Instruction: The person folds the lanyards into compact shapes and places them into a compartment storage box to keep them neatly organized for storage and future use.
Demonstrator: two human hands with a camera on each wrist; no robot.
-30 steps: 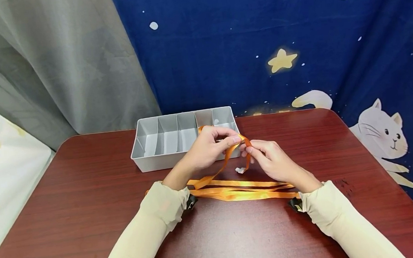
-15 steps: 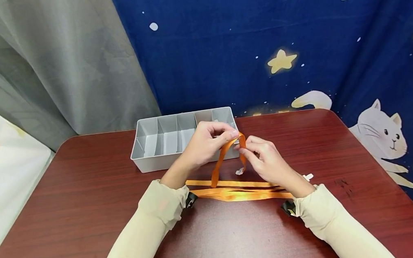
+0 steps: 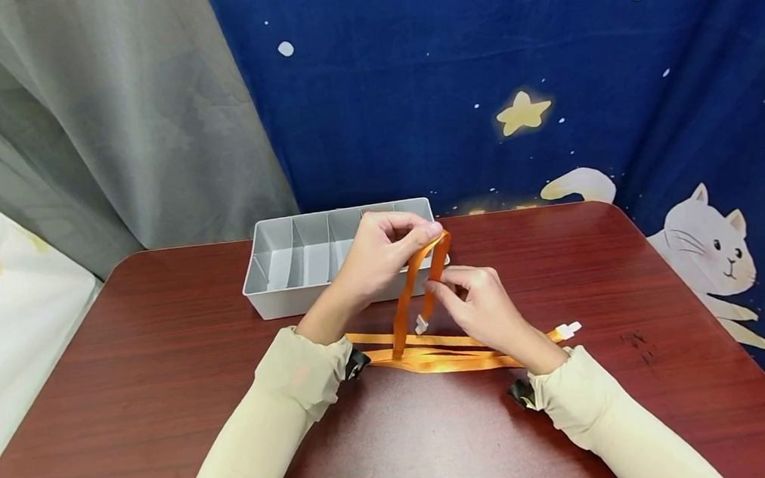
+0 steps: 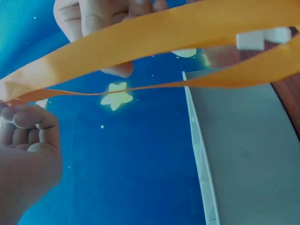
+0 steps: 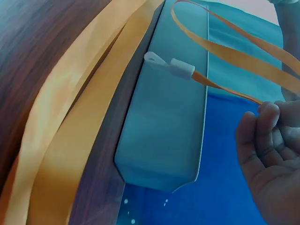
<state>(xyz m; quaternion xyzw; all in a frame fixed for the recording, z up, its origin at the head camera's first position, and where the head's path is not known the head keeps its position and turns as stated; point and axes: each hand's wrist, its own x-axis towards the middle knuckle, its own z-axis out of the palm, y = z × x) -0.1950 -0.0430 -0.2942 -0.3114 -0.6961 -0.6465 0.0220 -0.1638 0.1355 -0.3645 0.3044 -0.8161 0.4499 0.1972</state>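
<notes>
An orange lanyard [image 3: 401, 313] hangs in a folded loop between my hands in the head view. My left hand [image 3: 380, 254] pinches the top of the fold with thumb and forefinger, in front of the grey box. Lower and to the right, my right hand [image 3: 483, 308] pinches the hanging strap between thumb and fingers. Below that pinch dangles the lanyard's white plastic clip [image 5: 182, 69], whose hook shows in the right wrist view. Under the hands, several more orange lanyards [image 3: 434, 363] lie stretched side by side across the table.
Behind my hands stands a grey divided box [image 3: 292, 301]; my left hand hides part of its right compartments. Another white clip [image 3: 569, 330] lies on the table beyond my right wrist. The dark red table [image 3: 163, 380] ends at curtains at the back.
My left hand has risen slightly, lifting the fold. My right hand has slid down and left along the strap; the dangling clip has shifted left. The clip by the right wrist has come into view.
</notes>
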